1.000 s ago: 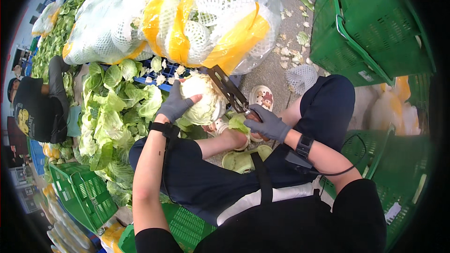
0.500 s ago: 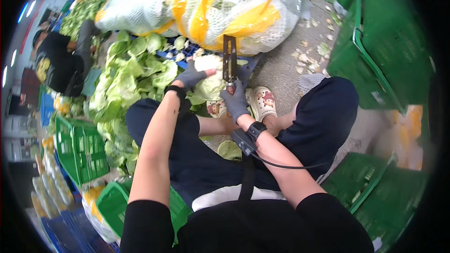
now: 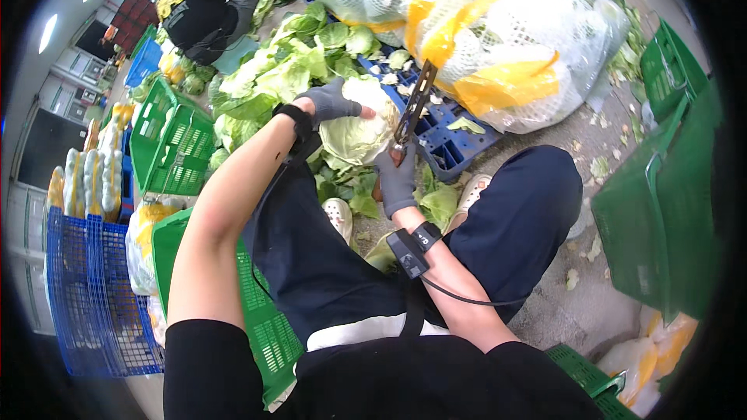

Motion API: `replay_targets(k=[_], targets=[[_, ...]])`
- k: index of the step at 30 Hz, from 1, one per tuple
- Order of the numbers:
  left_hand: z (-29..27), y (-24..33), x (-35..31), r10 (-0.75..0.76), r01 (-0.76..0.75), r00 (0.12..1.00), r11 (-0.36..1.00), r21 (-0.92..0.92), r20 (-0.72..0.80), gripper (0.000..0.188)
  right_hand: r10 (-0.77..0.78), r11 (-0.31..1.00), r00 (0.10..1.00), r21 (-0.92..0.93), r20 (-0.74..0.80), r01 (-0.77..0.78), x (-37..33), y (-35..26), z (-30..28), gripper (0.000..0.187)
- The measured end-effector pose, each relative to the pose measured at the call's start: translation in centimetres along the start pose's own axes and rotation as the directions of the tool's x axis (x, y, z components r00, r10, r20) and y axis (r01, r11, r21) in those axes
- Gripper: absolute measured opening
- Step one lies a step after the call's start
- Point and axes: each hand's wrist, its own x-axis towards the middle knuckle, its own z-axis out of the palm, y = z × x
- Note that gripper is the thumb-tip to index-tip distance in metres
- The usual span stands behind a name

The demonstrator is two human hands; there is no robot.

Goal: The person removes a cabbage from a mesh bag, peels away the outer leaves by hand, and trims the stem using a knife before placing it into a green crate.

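My left hand (image 3: 333, 101), in a grey fingerless glove, is closed on the far left side of a pale green cabbage (image 3: 354, 140). A paler, whitish area faces upward on the cabbage, beside my thumb. My right hand (image 3: 398, 180), also gloved, grips the brown handle of a knife (image 3: 415, 101) with a long, dark, slotted blade. The blade points away from me, leaning right, just beside the cabbage; whether it touches cannot be made out. Loose cabbage leaves (image 3: 362, 201) lie below, between my feet.
Beyond my hands lie a blue plastic pallet (image 3: 459, 146) and a big netted bag of cabbages (image 3: 498, 39) with yellow bands. Leaves (image 3: 268, 82) are heaped at left. Green crates (image 3: 175, 140) stand on both sides. A person (image 3: 198, 4) sits at far left.
The view has turned left, so the surroundings appear farther right. The knife, upright in the picture before, now leans right. Both hands keep their holds, and more of the cabbage shows.
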Motion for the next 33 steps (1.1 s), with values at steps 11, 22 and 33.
replay_targets(k=[11, 22, 33], targets=[[-7.4, -10.4, -3.7, -0.04, -0.074, 0.94, 0.945, -0.318, -0.339, 0.103, -0.02, 0.999, 0.962, 0.035, 0.274, 0.01, 5.1, -3.0, 12.2, 0.035], [-7.9, -28.3, 0.1, -0.337, 0.102, 0.864, 0.846, -0.524, -0.375, 0.09, 0.144, 0.97, 0.779, -0.244, 0.611, 0.013, 9.5, 7.7, 23.8, 0.049], [3.5, -35.3, 5.9, -0.399, 0.135, 0.886, 0.708, -0.693, -0.235, 0.097, 0.461, 0.727, 0.654, -0.677, 0.6, 0.109, 15.4, 16.1, 16.8, 0.067]])
